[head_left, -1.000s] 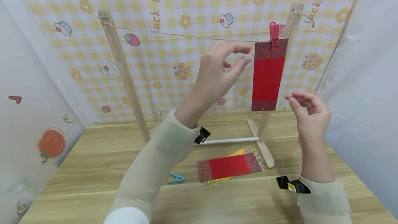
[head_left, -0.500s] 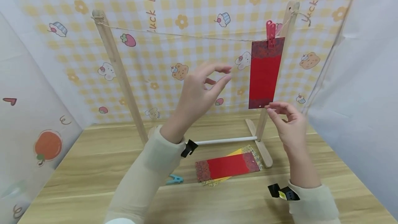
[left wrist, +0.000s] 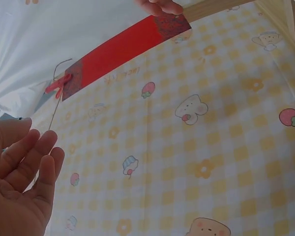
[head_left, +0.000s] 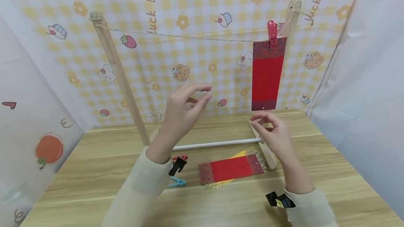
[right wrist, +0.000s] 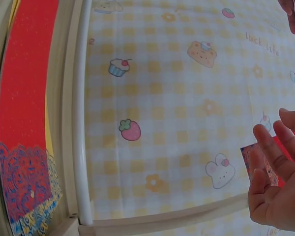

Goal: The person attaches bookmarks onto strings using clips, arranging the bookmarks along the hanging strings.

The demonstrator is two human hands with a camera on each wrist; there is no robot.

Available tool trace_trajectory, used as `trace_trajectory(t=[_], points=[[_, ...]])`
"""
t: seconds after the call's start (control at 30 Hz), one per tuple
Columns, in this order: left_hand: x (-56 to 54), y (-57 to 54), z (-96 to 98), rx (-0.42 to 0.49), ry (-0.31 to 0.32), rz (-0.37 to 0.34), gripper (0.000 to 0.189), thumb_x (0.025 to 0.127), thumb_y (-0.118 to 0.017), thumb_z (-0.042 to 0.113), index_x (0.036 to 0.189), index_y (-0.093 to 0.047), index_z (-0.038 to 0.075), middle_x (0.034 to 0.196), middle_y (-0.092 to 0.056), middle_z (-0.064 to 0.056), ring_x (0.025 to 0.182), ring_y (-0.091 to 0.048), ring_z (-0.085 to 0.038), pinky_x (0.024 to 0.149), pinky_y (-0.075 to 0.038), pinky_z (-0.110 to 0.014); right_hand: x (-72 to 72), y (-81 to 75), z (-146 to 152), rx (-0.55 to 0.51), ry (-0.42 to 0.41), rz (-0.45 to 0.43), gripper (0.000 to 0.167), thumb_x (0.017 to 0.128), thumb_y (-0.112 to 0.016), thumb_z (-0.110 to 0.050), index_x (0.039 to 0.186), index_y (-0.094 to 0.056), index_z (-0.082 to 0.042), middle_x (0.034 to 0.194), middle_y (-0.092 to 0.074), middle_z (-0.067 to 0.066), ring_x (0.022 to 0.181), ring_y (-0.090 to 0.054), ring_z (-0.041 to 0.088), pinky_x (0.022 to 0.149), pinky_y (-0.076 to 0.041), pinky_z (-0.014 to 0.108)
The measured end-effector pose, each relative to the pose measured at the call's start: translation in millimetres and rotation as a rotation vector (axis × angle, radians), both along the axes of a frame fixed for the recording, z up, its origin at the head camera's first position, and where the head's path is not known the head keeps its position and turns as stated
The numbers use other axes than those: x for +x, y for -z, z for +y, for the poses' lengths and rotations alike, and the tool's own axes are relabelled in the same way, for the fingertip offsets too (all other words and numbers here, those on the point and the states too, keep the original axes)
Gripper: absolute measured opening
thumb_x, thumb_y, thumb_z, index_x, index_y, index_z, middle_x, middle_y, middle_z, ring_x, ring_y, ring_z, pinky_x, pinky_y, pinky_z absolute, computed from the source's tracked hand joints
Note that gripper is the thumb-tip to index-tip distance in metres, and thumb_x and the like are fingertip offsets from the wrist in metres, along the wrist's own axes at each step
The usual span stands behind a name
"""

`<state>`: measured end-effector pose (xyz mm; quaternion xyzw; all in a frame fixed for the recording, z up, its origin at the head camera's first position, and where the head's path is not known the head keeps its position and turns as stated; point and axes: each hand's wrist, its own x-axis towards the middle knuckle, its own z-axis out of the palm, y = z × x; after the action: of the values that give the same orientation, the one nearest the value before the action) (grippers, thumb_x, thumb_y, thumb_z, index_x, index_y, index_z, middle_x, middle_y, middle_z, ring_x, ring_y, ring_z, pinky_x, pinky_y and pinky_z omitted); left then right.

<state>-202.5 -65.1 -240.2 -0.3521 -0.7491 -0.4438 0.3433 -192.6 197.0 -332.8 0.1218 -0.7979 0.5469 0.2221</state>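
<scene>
**Both hands loose in mid-air before the hung red strip**

The left hand (head_left: 183, 113) hangs in the air with its fingers (left wrist: 37, 160) loosely spread and lightly bent, holding nothing; the left wrist view shows them straight and side by side, with bare wall behind. The right hand (head_left: 273, 134) is also empty, its fingers (right wrist: 273, 155) relaxed and slightly curled, just below the bottom edge of the hanging red strip (head_left: 266, 74) and not touching it.

The head view shows the strip hanging straight down from a string (head_left: 189, 38), held by a pink clip (head_left: 271, 34) close to the right wooden post (head_left: 288, 20). The left wrist view picks out that clip and the string from below; the right wrist view catches only a patterned corner of the strip behind the fingers.

Only the head view shows the whole surface (head_left: 94, 171): a second red strip (head_left: 231, 168) lies flat over a yellow sheet (head_left: 240, 155) just in front of the white crossbar (head_left: 217, 144), between the two arms. A blue clip (head_left: 176, 182) and a red clip (head_left: 180, 157) lie beside the left sleeve.

The string is bare from the left post (head_left: 116, 76) across to the pink clip. The right half of the surface runs free to its edge by the white side wall (head_left: 363, 97).
</scene>
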Motion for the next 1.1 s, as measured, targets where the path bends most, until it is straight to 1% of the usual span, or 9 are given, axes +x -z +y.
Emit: trace_trajectory(t=[0.13, 0.27, 0.4, 0.5, 0.7, 0.8, 0.9, 1.0, 1.1], points=[[3.9, 13.5, -13.4, 0.025, -0.013, -0.051, 0.019, 0.088, -0.073, 0.003, 0.107, -0.073, 0.001, 0.109, -0.074, -0.011, 0.1, -0.069, -0.02, 0.072, -0.06, -0.028, -0.3, 2.4, -7.5, 0.074, -0.052, -0.091, 0.018, 0.094, -0.069, -0.013, 0.109, -0.069, -0.003, 0.102, -0.068, -0.003, 0.088, -0.056, 0.002, 0.067, -0.047, 0.022], [7.3, 25.5, -25.9, 0.045, -0.037, -0.107, 0.018, 0.089, -0.073, 0.004, 0.107, -0.073, 0.002, 0.11, -0.074, -0.01, 0.1, -0.069, -0.019, 0.072, -0.061, -0.028, 0.4, 4.9, -15.2, 0.137, -0.11, -0.158, 0.021, 0.094, -0.069, -0.015, 0.113, -0.069, -0.005, 0.112, -0.067, 0.012, 0.097, -0.052, 0.011, 0.074, -0.046, 0.026], [9.1, 36.6, -36.9, 0.052, -0.089, -0.116, 0.017, 0.088, -0.074, 0.004, 0.105, -0.073, 0.002, 0.108, -0.075, -0.011, 0.099, -0.07, -0.023, 0.073, -0.06, -0.022, -0.2, 9.4, -22.5, 0.168, -0.152, -0.172, 0.022, 0.093, -0.07, -0.015, 0.114, -0.069, -0.007, 0.116, -0.066, 0.013, 0.103, -0.053, 0.022, 0.079, -0.046, 0.031], [12.4, 44.6, -44.7, 0.056, -0.132, -0.137, 0.018, 0.087, -0.075, 0.004, 0.105, -0.073, 0.002, 0.108, -0.075, -0.011, 0.099, -0.069, -0.025, 0.073, -0.058, -0.017, -0.9, 12.8, -27.8, 0.192, -0.171, -0.17, 0.022, 0.092, -0.071, -0.014, 0.113, -0.069, -0.008, 0.116, -0.065, 0.011, 0.105, -0.054, 0.027, 0.08, -0.045, 0.034], [19.6, 58.7, -60.4, 0.065, -0.191, -0.21, 0.019, 0.088, -0.074, 0.003, 0.107, -0.074, 0.005, 0.11, -0.074, -0.008, 0.099, -0.066, -0.018, 0.07, -0.056, -0.013, -2.7, 18.9, -38.5, 0.253, -0.219, -0.171, 0.025, 0.09, -0.072, -0.012, 0.114, -0.069, -0.007, 0.115, -0.066, 0.01, 0.107, -0.055, 0.03, 0.081, -0.045, 0.036], [22.6, 65.1, -66.4, 0.072, -0.204, -0.259, 0.02, 0.088, -0.073, 0.003, 0.108, -0.074, 0.006, 0.112, -0.073, -0.008, 0.102, -0.064, -0.016, 0.072, -0.056, -0.013, -3.0, 22.0, -43.6, 0.273, -0.255, -0.188, 0.026, 0.09, -0.072, -0.012, 0.115, -0.068, -0.006, 0.115, -0.068, 0.009, 0.108, -0.057, 0.03, 0.082, -0.048, 0.037], [24.4, 71.1, -70.5, 0.072, -0.222, -0.293, 0.02, 0.089, -0.073, 0.004, 0.108, -0.073, 0.006, 0.114, -0.072, -0.009, 0.101, -0.064, -0.016, 0.07, -0.056, -0.014, -4.2, 27.0, -47.8, 0.284, -0.302, -0.212, 0.023, 0.091, -0.071, -0.011, 0.114, -0.068, -0.008, 0.114, -0.068, 0.01, 0.109, -0.056, 0.03, 0.083, -0.052, 0.038], [24.6, 77.2, -74.1, 0.055, -0.246, -0.309, 0.019, 0.088, -0.073, 0.005, 0.108, -0.073, 0.005, 0.111, -0.073, -0.009, 0.1, -0.064, -0.013, 0.071, -0.056, -0.014, -4.6, 32.5, -52.5, 0.288, -0.343, -0.238, 0.021, 0.091, -0.071, -0.011, 0.112, -0.068, -0.009, 0.113, -0.069, 0.008, 0.111, -0.056, 0.029, 0.089, -0.053, 0.043], [23.8, 84.9, -78.4, 0.018, -0.269, -0.311, 0.018, 0.088, -0.073, 0.005, 0.106, -0.073, 0.006, 0.107, -0.075, -0.008, 0.1, -0.065, -0.014, 0.073, -0.056, -0.017, -5.2, 37.3, -58.2, 0.306, -0.383, -0.223, 0.021, 0.09, -0.072, -0.009, 0.111, -0.069, -0.009, 0.111, -0.069, 0.006, 0.111, -0.058, 0.027, 0.096, -0.05, 0.048]])
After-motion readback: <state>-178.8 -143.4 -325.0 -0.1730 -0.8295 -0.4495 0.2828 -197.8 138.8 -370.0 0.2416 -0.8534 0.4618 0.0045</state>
